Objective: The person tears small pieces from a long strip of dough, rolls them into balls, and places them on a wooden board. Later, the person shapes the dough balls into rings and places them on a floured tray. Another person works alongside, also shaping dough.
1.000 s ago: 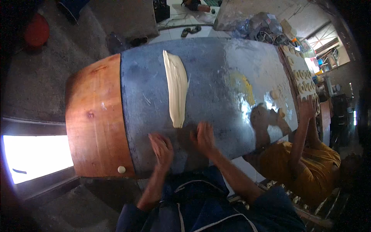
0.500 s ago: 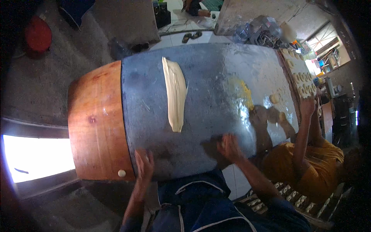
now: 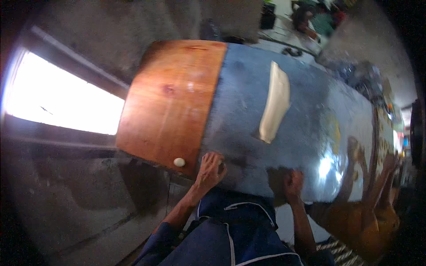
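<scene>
The left hand (image 3: pixel 211 169) is at the near edge of the table, its fingers bent loosely downward and the thumb set a little apart from them; whether anything is pinched in that gap, I cannot tell. The right hand (image 3: pixel 293 182), well apart from the left along the same edge, is curled into a loose fist; it is blurred, and I cannot tell whether it has hold of anything.

Just left of the left fingers, a small round cream-white piece (image 3: pixel 179 162) sits near the close edge of an orange-brown wooden panel (image 3: pixel 173 97).

Ahead of both hands and between them, nearer the right fingers, a long strip of dough (image 3: pixel 276 104) lies on the dark grey tabletop (image 3: pixel 239 133), touched by neither hand. It is pale cream, smooth and flattened, tapering to a point at its far end and cut off bluntly at the end closer to the fingers, with its far part leaning rightward.

To the right of the right fingers, past a yellowish smear (image 3: pixel 336 131), a pale tray (image 3: pixel 382 133) carries small dough pieces, too blurred to tell their shape. A co-worker's hands (image 3: pixel 391 162) are at its near end. Behind the right fingers, low in view, is a slatted rack (image 3: pixel 341 253).
</scene>
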{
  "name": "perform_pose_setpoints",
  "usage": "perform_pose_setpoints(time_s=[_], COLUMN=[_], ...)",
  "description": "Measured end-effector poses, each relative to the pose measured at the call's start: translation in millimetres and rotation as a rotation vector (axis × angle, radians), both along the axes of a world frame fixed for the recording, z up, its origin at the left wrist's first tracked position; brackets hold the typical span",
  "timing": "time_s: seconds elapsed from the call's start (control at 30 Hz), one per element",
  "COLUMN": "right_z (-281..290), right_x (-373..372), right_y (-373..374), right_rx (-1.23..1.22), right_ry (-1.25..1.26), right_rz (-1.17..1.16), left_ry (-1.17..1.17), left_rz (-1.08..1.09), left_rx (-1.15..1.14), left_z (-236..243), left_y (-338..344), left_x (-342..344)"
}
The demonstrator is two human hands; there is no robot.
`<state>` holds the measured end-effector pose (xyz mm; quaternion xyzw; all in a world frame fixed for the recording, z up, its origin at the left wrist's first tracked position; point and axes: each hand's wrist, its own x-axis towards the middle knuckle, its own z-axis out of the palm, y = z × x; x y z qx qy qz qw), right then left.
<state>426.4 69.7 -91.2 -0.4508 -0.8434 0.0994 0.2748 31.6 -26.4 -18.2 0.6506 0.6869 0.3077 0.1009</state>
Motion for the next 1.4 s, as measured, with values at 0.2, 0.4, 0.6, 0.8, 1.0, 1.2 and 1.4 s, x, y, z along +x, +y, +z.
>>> perform_pose_setpoints(time_s=[0.2,0.4,0.6,0.8,1.0,1.2,1.4], right_z=[72,197,140,141,103,80,60], right_x=[-1,-287,-452,-303,-182,-169,-179], right_y=[2,-36,-99,-93,-73,16,76], right_rx=[-0.306,-0.435,-0.326,-0.453,-0.355,-1.089,-1.222], right_ry=[-0.254,0.194,0.159,-0.096,0.156,0.856,0.772], right_rz=[-0.076,0.232,0.765,0.462,-0.069,-0.232,-0.03], left_ry=[-0.307,-0.186,-0.247,-0.383,-0.426,-0.421,-0.671], left_rz=[-0.178,0.3,0.427,0.22,-0.049,-0.119,0.028], left_rx=[-0.112,0.247,0.088,0.066,0.054,0.103,-0.152], left_z=[59,94,31,63,15,-20,27], left_y=[-58,-134,-144,-97,87,157,86], left_x=[-84,-208,-250,-158,25,49,90])
